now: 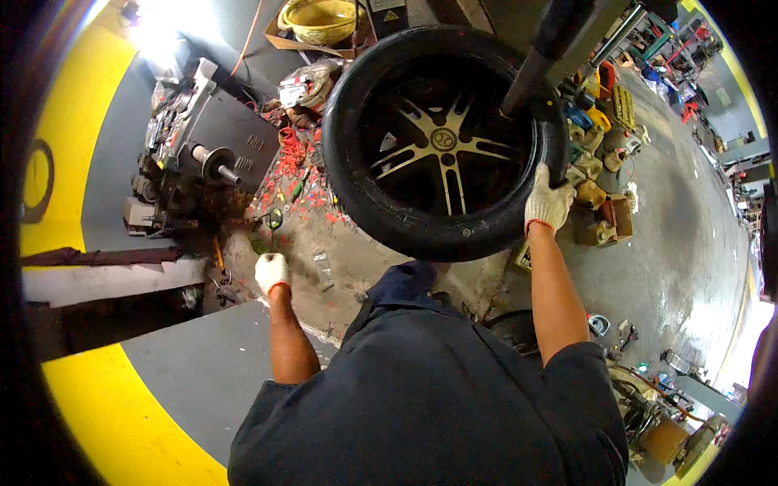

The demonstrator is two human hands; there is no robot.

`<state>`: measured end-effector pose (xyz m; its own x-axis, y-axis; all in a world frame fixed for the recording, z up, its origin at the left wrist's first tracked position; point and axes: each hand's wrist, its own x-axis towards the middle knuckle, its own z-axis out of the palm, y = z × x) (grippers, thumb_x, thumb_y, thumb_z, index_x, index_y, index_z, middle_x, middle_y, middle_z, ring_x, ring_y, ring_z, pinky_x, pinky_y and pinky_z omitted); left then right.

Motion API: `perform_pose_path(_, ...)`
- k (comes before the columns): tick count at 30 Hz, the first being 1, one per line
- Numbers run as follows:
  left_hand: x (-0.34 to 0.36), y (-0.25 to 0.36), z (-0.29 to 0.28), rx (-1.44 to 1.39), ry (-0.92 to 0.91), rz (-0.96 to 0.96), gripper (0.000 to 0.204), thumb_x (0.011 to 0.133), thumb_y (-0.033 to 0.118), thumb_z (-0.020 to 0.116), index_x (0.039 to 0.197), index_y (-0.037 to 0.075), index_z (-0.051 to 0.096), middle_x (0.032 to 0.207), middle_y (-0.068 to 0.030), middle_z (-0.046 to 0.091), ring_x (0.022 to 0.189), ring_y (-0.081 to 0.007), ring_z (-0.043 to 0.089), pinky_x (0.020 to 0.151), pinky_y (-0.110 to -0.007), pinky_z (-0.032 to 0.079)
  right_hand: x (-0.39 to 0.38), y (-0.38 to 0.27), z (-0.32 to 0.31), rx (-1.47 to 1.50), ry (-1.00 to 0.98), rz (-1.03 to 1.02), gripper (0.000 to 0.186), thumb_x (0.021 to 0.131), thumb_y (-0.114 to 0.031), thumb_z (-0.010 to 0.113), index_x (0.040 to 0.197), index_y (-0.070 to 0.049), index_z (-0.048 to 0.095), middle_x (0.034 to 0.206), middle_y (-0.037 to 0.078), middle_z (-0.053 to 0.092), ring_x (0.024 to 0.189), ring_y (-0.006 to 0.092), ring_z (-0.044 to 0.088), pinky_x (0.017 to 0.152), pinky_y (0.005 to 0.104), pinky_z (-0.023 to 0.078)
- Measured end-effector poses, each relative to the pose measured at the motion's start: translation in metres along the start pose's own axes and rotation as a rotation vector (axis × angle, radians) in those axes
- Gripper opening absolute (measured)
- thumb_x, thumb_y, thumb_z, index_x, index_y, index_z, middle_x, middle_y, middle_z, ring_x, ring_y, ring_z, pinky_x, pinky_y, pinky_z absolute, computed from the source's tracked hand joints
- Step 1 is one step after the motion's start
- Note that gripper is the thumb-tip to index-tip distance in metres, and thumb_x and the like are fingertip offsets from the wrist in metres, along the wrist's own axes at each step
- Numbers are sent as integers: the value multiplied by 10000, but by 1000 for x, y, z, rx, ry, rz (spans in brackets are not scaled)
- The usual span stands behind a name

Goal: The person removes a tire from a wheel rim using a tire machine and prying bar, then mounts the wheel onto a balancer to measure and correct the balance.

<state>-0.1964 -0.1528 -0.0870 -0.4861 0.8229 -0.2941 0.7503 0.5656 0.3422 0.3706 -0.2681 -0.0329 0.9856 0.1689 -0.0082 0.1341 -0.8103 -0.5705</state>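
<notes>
I see the wheel (442, 142) in the upper middle of the frame, a black tyre on a spoked rim, standing almost upright. My right hand (548, 201), in a white glove, is closed on the tyre at its lower right edge. My left hand (272, 272), also gloved, hangs free at the left of centre; it looks curled but it holds nothing, and it is well apart from the wheel.

I judge that the step in hand is carrying or steadying the wheel with one hand only. The next move calls for a firm second grip, because the tyre is heavy and it can roll or tip.

A dark bar (545, 50) comes down from the top and crosses the tyre at its upper right, so it may block lifting there. At the upper left stands a dark machine (212, 142) with a shaft sticking out. Red scraps (304, 174) lie on the floor between it and the wheel, and small tools lie by the tyre on the right.
</notes>
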Motion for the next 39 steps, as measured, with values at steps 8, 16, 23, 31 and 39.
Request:
perform_pose_path(8,-8,135,28,-71,-24,543,462,951,110,575,1411,88,533,1381,-223,583,1187,-418,620,990,-444,500,-7,7,-5,-34,4,-23,937,866,-703,599,1377,71,466,1366,312,539,1254,442,553,1049,499,462)
perform_pose_path(16,69,305,44,130,-118,1005,469,1017,168,436,1485,145,403,1368,-277,572,1240,-475,567,1008,-505,485,61,-49,-28,-28,-135,-163,981,896,-741,479,1535,-4,377,1444,289,512,1306,435,528,1091,490,421)
perform_pose_path(23,86,368,78,-122,-130,581,933,892,793,395,1309,-4,640,1328,-285,621,1289,-398,570,1074,-430,413,98,-72,0,-164,-178,-88,884,950,-710,401,1495,-15,448,1424,269,548,1291,421,551,1089,503,419)
perform_pose_path(31,105,403,92,-152,-387,683,1009,877,788,468,1367,-89,555,1315,-326,606,1274,-395,584,1061,-381,417,80,-11,41,97,-159,95,761,965,-652,438,1338,-10,605,1379,250,594,1280,399,560,1069,431,433)
perform_pose_path(39,72,384,73,-138,-330,516,1048,853,774,519,1344,-151,528,1288,-344,616,1216,-396,618,1049,-402,424,99,2,52,100,-181,-8,676,998,-578,414,1291,-9,633,1271,279,642,1193,437,600,1022,468,450)
